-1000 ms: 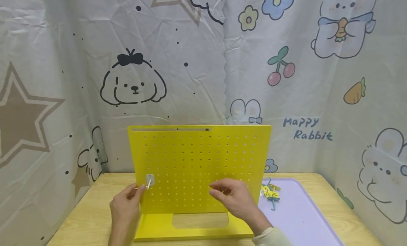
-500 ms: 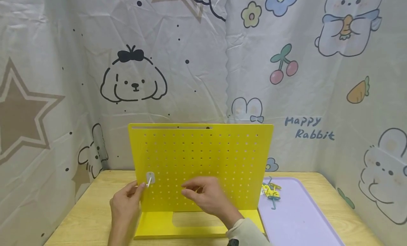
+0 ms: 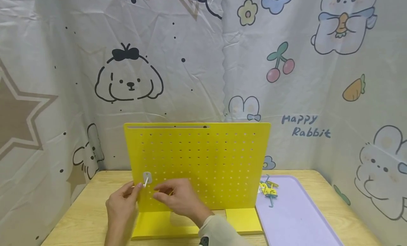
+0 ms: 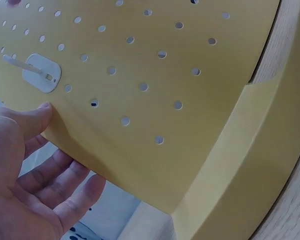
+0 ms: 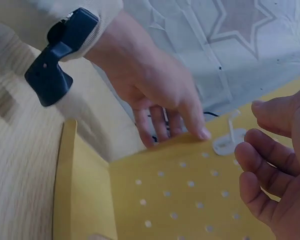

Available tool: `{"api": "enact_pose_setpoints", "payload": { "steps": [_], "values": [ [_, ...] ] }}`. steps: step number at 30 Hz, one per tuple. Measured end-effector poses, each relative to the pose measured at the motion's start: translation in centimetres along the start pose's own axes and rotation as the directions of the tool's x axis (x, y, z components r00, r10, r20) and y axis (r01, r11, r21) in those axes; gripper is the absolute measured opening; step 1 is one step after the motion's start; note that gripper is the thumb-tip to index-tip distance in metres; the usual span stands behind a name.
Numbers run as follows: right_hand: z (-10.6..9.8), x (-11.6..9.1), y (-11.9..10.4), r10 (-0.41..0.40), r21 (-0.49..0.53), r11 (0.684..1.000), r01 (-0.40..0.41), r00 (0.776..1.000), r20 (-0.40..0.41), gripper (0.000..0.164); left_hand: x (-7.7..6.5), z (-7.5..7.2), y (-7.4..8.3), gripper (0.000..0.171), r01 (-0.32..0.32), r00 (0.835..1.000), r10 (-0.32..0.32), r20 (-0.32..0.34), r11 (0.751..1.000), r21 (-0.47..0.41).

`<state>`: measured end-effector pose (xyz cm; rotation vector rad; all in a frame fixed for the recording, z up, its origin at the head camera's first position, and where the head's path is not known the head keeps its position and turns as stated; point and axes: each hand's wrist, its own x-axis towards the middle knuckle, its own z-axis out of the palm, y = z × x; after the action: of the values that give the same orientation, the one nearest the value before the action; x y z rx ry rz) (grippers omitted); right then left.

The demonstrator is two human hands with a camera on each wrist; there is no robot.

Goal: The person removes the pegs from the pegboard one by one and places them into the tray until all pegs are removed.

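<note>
A yellow pegboard (image 3: 203,157) stands upright on its base, with rows of small holes. On its lower left sits a white hook (image 3: 147,178) with a rounded plate and a peg sticking out. My left hand (image 3: 122,202) grips the board's left edge just below the hook, thumb on the front face and fingers at the back, as the left wrist view shows. My right hand (image 3: 179,196) is in front of the board, right of the hook, fingers loosely bent. In the right wrist view its thumb and fingertips (image 5: 250,150) are apart, with nothing visible between them.
A lilac tray (image 3: 299,217) lies right of the board on the wooden table (image 3: 86,210). Several yellow and green hooks (image 3: 269,191) are heaped near its back left. A patterned curtain (image 3: 197,97) hangs behind. A dark device (image 5: 65,60) is strapped at the left wrist.
My right hand has moved left across the front of the board, from its right half to near the white hook. The left hand keeps its grip on the edge.
</note>
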<state>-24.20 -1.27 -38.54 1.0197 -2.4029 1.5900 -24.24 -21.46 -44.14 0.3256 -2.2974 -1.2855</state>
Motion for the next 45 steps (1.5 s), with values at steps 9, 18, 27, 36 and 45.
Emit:
{"api": "enact_pose_setpoints", "payload": {
  "steps": [9, 18, 27, 36, 45],
  "values": [
    [2.6, 1.9, -0.6, 0.037, -0.043, 0.998, -0.038, 0.999, -0.032, 0.015, -0.1, -0.2, -0.4, 0.047, -0.040, 0.999, 0.041, -0.030, 0.999, 0.035],
    [3.4, 2.7, -0.6, 0.060, -0.113, 0.991, -0.065, 0.997, -0.050, 0.013, 0.0, -0.3, -0.5, 0.046, -0.053, 0.997, 0.055, -0.053, 0.998, 0.041],
    [4.0, 2.9, -0.1, 0.103, -0.124, 0.986, -0.110, 0.993, -0.063, 0.007, -0.3, -0.1, -0.7, 0.049, -0.034, 0.999, 0.036, -0.041, 0.999, 0.042],
    [4.0, 3.4, -0.3, 0.095, -0.130, 0.986, -0.103, 0.993, -0.063, 0.006, 0.0, 0.0, -0.4, 0.047, -0.046, 0.997, 0.048, -0.060, 0.999, 0.028],
    [3.8, 3.3, -0.2, 0.040, -0.080, 0.996, -0.049, 0.993, -0.114, 0.005, 0.2, 0.2, -0.1, 0.044, -0.046, 0.998, 0.046, -0.052, 0.999, 0.001]
  ]
}}
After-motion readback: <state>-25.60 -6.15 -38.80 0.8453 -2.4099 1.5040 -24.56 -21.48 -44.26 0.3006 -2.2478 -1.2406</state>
